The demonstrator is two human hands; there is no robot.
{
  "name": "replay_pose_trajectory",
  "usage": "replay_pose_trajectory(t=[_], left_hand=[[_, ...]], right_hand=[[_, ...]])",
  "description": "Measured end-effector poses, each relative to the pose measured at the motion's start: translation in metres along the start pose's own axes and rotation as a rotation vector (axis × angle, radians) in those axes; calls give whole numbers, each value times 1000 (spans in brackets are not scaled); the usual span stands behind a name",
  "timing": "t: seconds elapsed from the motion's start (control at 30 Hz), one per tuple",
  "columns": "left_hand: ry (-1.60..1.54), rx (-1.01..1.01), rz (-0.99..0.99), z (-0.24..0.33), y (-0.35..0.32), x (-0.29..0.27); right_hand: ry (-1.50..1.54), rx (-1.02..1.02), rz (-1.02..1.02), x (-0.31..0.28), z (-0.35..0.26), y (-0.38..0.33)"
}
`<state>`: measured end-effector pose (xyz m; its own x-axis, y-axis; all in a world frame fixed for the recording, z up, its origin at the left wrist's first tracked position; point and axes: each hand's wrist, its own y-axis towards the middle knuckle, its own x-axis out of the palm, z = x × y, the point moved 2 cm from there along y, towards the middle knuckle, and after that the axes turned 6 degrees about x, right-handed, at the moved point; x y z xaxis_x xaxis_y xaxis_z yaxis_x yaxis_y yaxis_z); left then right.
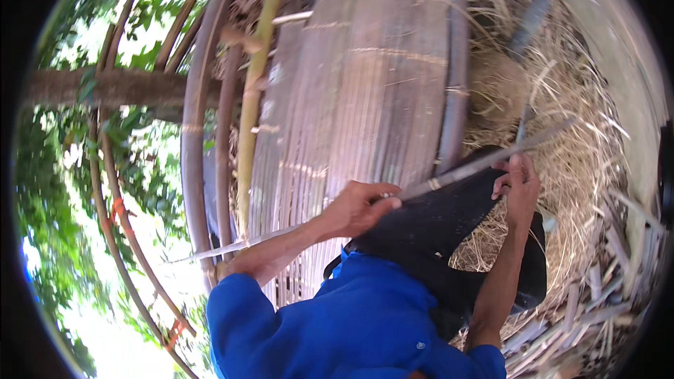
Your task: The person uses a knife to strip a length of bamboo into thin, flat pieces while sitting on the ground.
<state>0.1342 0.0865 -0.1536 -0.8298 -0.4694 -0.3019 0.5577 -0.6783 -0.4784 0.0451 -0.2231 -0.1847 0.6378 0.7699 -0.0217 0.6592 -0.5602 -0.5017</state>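
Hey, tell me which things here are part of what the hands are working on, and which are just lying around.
In use:
- thin bamboo strip, gripped by left hand and right hand
- black cloth under the strip

Lying about:
- dry straw
- woven bamboo panel
- green bamboo pole
- cut bamboo pieces

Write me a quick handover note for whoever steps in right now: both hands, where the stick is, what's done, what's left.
Left hand: closed around the middle of the long thin stick.
Right hand: gripping the same stick further along.
The stick runs slantwise across the black cloth over the lap, in front of the slatted bamboo wall, with dry straw to the right.
Done: stick held in both hands.
Left: cannot tell from this view how far the work on it has got.
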Motion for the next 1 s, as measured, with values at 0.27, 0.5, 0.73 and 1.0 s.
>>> replay_pose_trajectory(t=[0.27, 0.5, 0.73, 1.0], left_hand=[[59, 11, 262, -82, -35, -61], [396, -292, 935, -247, -63, -238], [-265, -539, 368, -297, -37, -242], [-474, -401, 291, -337, -37, -239]], right_hand=[[85, 6, -213, 58, 24, 9], [38, 57, -202, 61, 35, 7], [34, 95, -172, 66, 35, 12], [1, 110, -172, 80, 37, 16]])
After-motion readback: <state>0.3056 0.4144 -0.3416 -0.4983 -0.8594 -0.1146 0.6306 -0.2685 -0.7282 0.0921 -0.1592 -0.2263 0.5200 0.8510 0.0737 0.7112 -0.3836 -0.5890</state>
